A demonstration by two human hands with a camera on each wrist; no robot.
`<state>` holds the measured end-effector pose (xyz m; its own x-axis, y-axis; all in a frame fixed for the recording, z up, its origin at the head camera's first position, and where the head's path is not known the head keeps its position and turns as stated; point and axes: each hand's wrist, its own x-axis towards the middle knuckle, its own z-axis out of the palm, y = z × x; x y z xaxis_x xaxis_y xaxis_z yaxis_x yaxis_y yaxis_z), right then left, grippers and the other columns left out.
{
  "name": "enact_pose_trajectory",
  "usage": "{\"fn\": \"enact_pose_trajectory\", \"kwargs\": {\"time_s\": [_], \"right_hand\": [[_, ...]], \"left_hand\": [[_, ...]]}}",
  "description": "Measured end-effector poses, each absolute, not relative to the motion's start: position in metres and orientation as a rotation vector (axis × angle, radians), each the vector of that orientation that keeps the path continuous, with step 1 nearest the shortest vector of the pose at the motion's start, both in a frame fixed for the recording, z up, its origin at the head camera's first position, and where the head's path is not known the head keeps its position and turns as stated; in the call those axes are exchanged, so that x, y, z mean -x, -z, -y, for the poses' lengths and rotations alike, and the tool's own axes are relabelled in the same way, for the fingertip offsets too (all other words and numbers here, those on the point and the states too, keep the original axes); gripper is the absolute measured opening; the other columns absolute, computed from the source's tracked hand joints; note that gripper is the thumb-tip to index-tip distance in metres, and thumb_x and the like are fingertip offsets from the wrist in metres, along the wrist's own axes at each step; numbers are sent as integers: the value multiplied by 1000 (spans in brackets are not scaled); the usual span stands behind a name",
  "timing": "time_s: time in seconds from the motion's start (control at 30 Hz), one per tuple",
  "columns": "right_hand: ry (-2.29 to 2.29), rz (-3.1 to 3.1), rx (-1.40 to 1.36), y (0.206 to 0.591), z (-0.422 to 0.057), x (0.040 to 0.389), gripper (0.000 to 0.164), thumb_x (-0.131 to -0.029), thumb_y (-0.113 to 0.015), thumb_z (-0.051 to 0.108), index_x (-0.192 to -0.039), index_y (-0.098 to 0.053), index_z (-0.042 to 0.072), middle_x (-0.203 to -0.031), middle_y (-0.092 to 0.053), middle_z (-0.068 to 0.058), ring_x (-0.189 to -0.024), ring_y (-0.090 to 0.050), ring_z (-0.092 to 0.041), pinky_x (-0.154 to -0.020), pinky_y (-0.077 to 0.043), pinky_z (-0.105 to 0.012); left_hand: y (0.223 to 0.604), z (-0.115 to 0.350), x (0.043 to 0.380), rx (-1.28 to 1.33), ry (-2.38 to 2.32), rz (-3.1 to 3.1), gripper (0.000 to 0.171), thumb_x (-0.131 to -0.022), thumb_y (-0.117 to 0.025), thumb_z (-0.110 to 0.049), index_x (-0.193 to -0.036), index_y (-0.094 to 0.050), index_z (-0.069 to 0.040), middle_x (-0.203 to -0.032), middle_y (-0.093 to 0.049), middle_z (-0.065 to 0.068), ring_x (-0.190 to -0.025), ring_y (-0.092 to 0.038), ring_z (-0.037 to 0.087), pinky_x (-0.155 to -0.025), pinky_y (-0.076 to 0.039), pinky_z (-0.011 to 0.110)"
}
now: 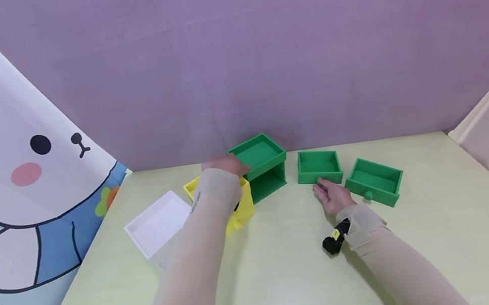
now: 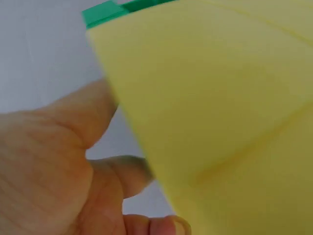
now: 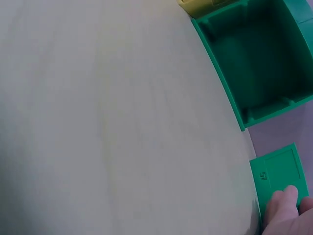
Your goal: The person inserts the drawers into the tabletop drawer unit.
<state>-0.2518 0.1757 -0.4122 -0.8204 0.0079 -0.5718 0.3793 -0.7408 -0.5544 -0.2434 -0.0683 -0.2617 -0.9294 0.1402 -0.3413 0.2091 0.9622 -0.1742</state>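
Observation:
My left hand [image 1: 227, 166] is at the back of a yellow box [image 1: 245, 206], beside a green two-level cabinet [image 1: 267, 186]. In the left wrist view its spread thumb and fingers touch an edge of the yellow box [image 2: 210, 103]; some fingertips are hidden behind it. My right hand [image 1: 333, 197] holds a small green drawer [image 1: 320, 178] near its front edge. Close up in the right wrist view, the fingers [image 3: 288, 200] lie on a face of that drawer [image 3: 282, 166] bearing a small dark mark. The thumb's contact is hidden there.
Another green drawer [image 1: 376, 177] with a round knob lies on the table right of my right hand. A white tray [image 1: 157, 224] sits at left, partly behind my left forearm. Behind the table [image 1: 282, 270] hangs a purple cloth [image 1: 262, 69].

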Motion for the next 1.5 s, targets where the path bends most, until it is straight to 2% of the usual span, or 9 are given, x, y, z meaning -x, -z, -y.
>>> {"fn": "enact_pose_trajectory", "kwargs": {"time_s": [0.1, 0.17, 0.23, 0.47, 0.7, 0.9, 1.17, 1.37, 1.5], "right_hand": [[2660, -1048, -837, 409, -178, 249, 8, -97, -51, 7, -105, -52, 7, -85, -60, -4, -80, -64, -7, -84, -44, -13], [2686, -1059, -824, 407, -179, 247, 10, -97, -52, 7, -106, -51, 7, -87, -58, -3, -81, -64, -6, -85, -44, -13], [2692, -1087, -816, 404, -181, 244, 13, -96, -53, 7, -109, -50, 7, -93, -56, -3, -87, -63, -6, -86, -43, -13], [2604, -1280, -770, 395, -186, 228, 17, -93, -55, 6, -109, -53, 7, -96, -57, -1, -87, -63, -6, -86, -44, -13], [2634, -1238, -567, 388, -194, 209, 12, -96, -48, 2, -107, -50, 6, -88, -57, -3, -84, -64, -7, -87, -42, -12], [2654, -1129, -492, 383, -207, 185, 13, -96, -44, 0, -109, -43, 4, -91, -53, -5, -89, -64, -10, -93, -40, -15], [2577, -1257, -425, 389, -218, 153, 10, -97, -39, 0, -105, -42, 6, -92, -53, -2, -88, -63, -7, -91, -41, -14], [2490, -1346, -396, 395, -207, 134, 13, -96, -39, 1, -98, -51, 7, -87, -60, -1, -82, -63, -4, -83, -45, -12], [2469, -1368, -405, 395, -203, 128, 14, -96, -40, 1, -98, -52, 7, -86, -61, -1, -83, -64, -5, -85, -45, -14]], "left_hand": [[260, 68, 240, -302, 355, -2773, 63, -88, -67, -18, -143, -44, -38, -123, -57, 2, -108, -49, 20, -89, -42, 37], [261, 67, 241, -244, 289, -2812, 44, -94, -60, -29, -137, -54, -30, -104, -60, 0, -94, -51, 18, -83, -43, 36], [264, 67, 242, -180, 241, -2838, 47, -97, -50, -45, -138, -53, -23, -99, -62, 3, -92, -53, 20, -85, -44, 36], [277, 68, 239, -65, 136, -2870, 71, -94, -35, -65, -153, -25, -26, -144, -47, 6, -132, -36, 35, -101, -35, 45], [293, 73, 244, -66, 47, -2866, 74, -91, -36, -69, -153, -22, -32, -104, -66, 7, -121, -42, 38, -97, -37, 47], [304, 75, 248, -129, 3, -2879, 74, -91, -35, -70, -153, -22, -33, -67, -61, 2, -114, -50, 38, -96, -38, 49], [311, 72, 243, -220, -41, -2934, 74, -90, -36, -70, -152, -26, -31, -62, -58, 3, -89, -56, 31, -90, -39, 48], [318, 79, 241, -245, -113, -2972, 74, -89, -40, -71, -151, -31, -31, -58, -54, 3, -59, -43, 20, -88, -40, 48], [320, 77, 242, -262, -126, -2995, 78, -88, -40, -72, -151, -31, -27, -58, -55, 3, -60, -44, 21, -90, -38, 49]]}}
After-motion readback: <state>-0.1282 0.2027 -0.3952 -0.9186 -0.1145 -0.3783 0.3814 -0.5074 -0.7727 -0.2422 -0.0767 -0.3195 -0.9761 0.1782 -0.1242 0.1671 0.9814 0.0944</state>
